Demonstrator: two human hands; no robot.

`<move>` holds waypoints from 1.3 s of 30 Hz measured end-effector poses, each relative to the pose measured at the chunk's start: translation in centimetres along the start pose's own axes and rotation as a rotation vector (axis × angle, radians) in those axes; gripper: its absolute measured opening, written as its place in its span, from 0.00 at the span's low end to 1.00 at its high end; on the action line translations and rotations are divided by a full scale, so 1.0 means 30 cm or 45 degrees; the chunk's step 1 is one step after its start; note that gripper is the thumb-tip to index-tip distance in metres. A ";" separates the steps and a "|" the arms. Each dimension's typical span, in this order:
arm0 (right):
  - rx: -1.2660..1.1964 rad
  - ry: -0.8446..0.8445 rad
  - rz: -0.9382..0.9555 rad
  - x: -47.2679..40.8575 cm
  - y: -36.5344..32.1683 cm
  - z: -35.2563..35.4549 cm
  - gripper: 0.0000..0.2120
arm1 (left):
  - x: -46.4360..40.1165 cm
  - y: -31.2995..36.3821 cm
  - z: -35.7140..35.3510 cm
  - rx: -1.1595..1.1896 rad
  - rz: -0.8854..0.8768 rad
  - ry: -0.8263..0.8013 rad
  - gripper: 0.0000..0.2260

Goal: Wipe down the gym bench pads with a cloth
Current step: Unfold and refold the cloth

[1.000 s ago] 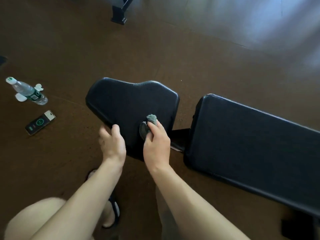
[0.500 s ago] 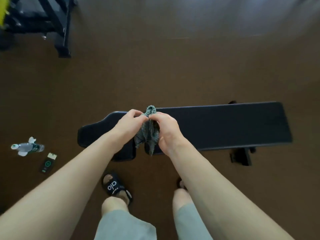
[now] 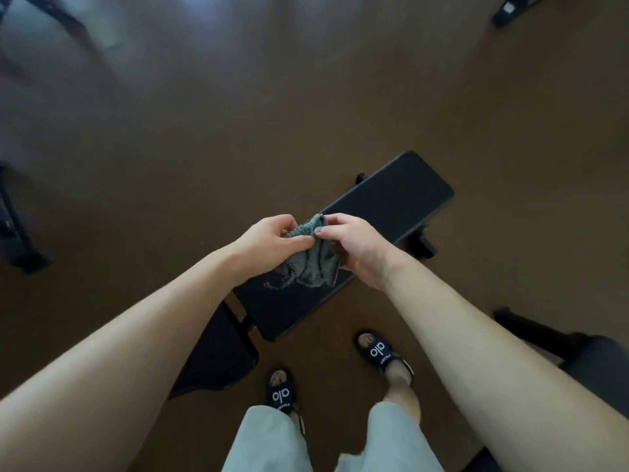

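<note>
Left hand and right hand both pinched cloth above back pad, probably refolding for a clean face.

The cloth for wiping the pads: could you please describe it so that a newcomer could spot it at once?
Find the long black bench pad that runs diagonally across the brown floor. Above its near half, the left hand and the right hand meet and pinch the cloth between them. It is the only soft, crumpled, grey-green thing here, hanging in folds.

Cloth between left hand and right hand
</note>
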State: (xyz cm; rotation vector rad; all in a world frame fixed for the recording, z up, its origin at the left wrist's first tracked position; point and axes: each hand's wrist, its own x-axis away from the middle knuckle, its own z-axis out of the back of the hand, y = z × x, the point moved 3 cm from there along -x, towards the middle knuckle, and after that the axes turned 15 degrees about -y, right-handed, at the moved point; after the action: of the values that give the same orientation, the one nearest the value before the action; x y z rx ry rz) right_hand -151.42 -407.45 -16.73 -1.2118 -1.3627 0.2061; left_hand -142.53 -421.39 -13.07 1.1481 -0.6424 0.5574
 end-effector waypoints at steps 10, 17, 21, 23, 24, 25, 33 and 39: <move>-0.259 0.256 0.134 0.406 0.103 0.379 0.17 | -0.158 0.479 -0.363 -0.709 -0.288 -0.415 0.09; -0.538 0.445 0.212 0.786 0.299 0.847 0.12 | -0.327 0.883 -0.831 -1.121 -0.388 -0.626 0.07; -0.569 0.706 0.199 1.009 0.411 1.109 0.17 | -0.428 1.144 -1.145 -1.339 -0.512 -0.704 0.06; -0.562 0.831 0.171 1.114 0.460 1.218 0.19 | -0.479 1.254 -1.296 -1.430 -0.560 -0.755 0.06; -0.542 0.882 0.152 1.164 0.482 1.266 0.18 | -0.502 1.299 -1.366 -1.459 -0.576 -0.792 0.06; -0.524 0.929 0.136 1.210 0.505 1.313 0.18 | -0.522 1.339 -1.432 -1.477 -0.590 -0.830 0.06; -0.493 1.214 0.097 1.461 0.591 1.615 0.13 | -0.671 1.609 -1.775 -1.488 -0.709 -1.016 0.06; -0.774 1.426 0.190 1.529 0.579 1.789 0.12 | -0.808 1.847 -1.905 -1.610 -0.799 -1.174 0.06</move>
State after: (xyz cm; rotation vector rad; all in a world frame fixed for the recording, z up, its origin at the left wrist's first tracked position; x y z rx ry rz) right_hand -172.81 -338.02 -14.22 -1.5513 -0.3277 -0.7463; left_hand -187.92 -351.71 -10.21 0.2481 -1.0965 -0.9182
